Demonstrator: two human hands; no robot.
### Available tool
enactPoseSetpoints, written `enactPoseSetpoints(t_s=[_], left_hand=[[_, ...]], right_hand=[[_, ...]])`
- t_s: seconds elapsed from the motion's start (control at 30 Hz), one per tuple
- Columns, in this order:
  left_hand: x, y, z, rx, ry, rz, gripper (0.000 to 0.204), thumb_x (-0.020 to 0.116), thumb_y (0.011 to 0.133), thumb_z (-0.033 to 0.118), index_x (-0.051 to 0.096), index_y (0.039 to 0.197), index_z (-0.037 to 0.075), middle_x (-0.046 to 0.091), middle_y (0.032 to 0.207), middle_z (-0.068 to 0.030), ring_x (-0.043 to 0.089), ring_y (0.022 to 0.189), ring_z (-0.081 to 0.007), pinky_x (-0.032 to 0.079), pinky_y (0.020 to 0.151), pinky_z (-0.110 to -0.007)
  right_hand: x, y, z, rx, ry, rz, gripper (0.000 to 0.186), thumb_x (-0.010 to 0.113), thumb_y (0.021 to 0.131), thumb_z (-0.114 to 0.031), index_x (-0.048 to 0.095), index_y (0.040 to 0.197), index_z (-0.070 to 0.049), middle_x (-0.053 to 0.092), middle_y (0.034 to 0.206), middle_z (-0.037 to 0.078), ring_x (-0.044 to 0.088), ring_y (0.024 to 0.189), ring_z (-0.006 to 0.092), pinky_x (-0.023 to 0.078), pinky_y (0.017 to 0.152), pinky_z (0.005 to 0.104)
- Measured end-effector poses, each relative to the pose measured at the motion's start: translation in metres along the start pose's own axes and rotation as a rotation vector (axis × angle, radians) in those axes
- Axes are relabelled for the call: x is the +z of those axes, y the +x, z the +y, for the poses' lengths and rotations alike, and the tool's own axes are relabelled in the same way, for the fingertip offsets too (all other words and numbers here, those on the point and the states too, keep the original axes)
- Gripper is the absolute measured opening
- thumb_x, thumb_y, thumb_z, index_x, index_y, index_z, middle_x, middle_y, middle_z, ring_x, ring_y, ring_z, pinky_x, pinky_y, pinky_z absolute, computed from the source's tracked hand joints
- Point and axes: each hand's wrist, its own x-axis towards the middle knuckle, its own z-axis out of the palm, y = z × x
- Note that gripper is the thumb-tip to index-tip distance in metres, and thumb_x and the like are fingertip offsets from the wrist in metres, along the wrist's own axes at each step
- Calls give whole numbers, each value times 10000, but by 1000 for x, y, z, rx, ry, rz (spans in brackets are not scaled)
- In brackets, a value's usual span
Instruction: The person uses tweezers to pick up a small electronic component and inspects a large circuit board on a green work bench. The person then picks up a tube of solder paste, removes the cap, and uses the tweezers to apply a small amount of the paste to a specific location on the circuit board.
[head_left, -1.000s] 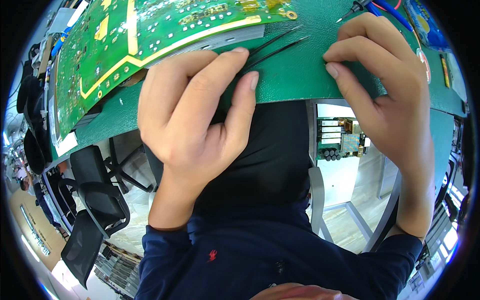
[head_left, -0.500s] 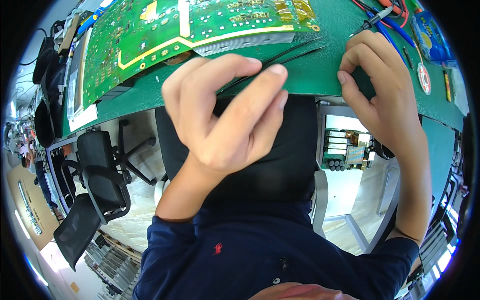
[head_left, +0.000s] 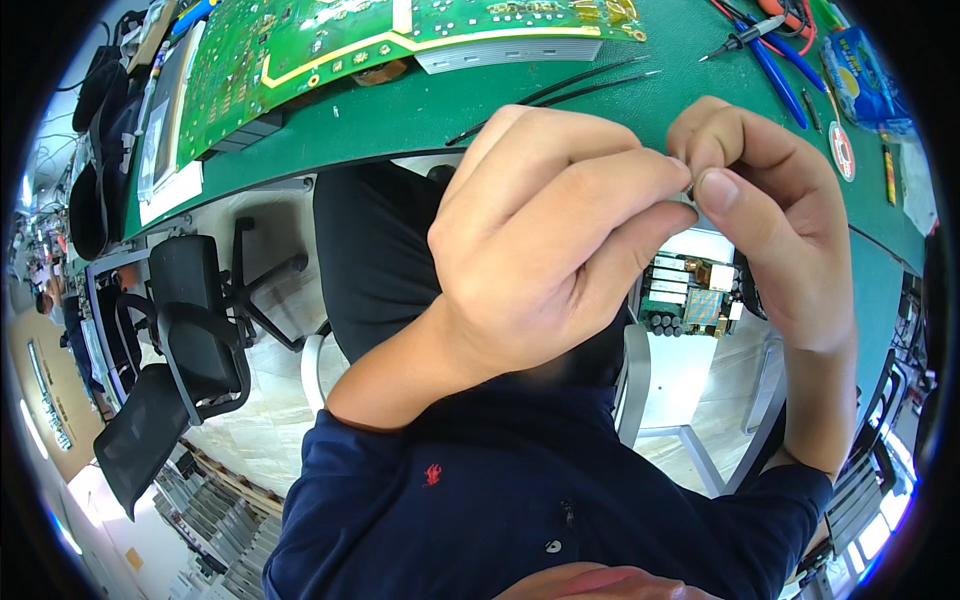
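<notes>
1. Workbench [head_left: 310,140], green-topped, with its front edge facing the person. The hands appear in view over this edge; their height above it cannot be judged.
2. Large green circuit board [head_left: 330,45] with yellow strips, at the bench's far left, beyond the left hand. Grey finned metal block [head_left: 510,57] sits under its near edge.
3. Left hand [head_left: 545,220]: thumb and index bent close together at the meeting point; whether they grip cannot be told.
4. Right hand [head_left: 775,200]: thumb and bent index appear clamped on a small dark item.
5. Blue-handled tool [head_left: 772,85] and dark, thin-tipped probe [head_left: 743,40], beyond the right hand and apart from it. Open green surface lies left of the probe; rightward room is tighter.
6. Slender black thin-tipped pieces [head_left: 590,88], on the bench just beyond the left hand.
7. Small dark item [head_left: 690,189], located between the two hands' fingertips, mostly hidden. Judgement: the step in hand is fine two-handed fingertip handling; the next move calls for a steady right pinch and small left-finger adjustments, preferably above the benchtop.
</notes>
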Motion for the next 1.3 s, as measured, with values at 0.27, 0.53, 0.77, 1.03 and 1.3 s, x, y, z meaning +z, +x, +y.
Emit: enactPoseSetpoints(t_s=[0.27, 0.53, 0.77, 1.03, 1.3], left_hand=[[-1, -4, 6, 5, 28, 31, 261, 751, 666, -96, 665, 906, -41, 655, 839, -140, 613, 716, -196, 479, 617, -247], [-4, -10, 12, -144, -144, 46, 237, 665, 751, -129, 637, 981, -76, 634, 933, -163, 616, 799, -185, 495, 717, -244], [-2, -16, 20, -392, -466, 19, 204, 625, 838, -74, 610, 1041, -70, 618, 999, -159, 616, 828, -163, 503, 761, -241], [-2, -20, 23, -501, -601, 43, 211, 635, 861, -23, 600, 1067, -56, 613, 985, -157, 605, 772, -147, 511, 673, -236], [-3, -24, 24, -524, -621, 40, 201, 642, 860, -18, 608, 1054, -62, 613, 985, -152, 602, 766, -141, 506, 679, -230]], right_hand=[[4, -3, -3, -20, -74, -10, 108, 567, 859, -102, 533, 854, 1, 500, 880, 61, 451, 801, 110, 350, 714, 227], [8, -9, -2, -161, -91, 100, 99, 576, 860, -72, 557, 921, 5, 529, 926, 72, 487, 870, 132, 370, 776, 250], [0, -11, 5, -286, -195, 32, 125, 624, 816, -31, 544, 910, -11, 529, 919, 94, 497, 872, 159, 380, 787, 268], [3, -8, 11, -595, -530, 35, 232, 617, 762, 114, 585, 977, 34, 579, 955, 170, 570, 873, 202, 433, 752, 273], [3, -8, 3, -644, -610, -14, 243, 606, 755, 153, 595, 979, 61, 594, 921, 183, 591, 849, 222, 459, 710, 270]])
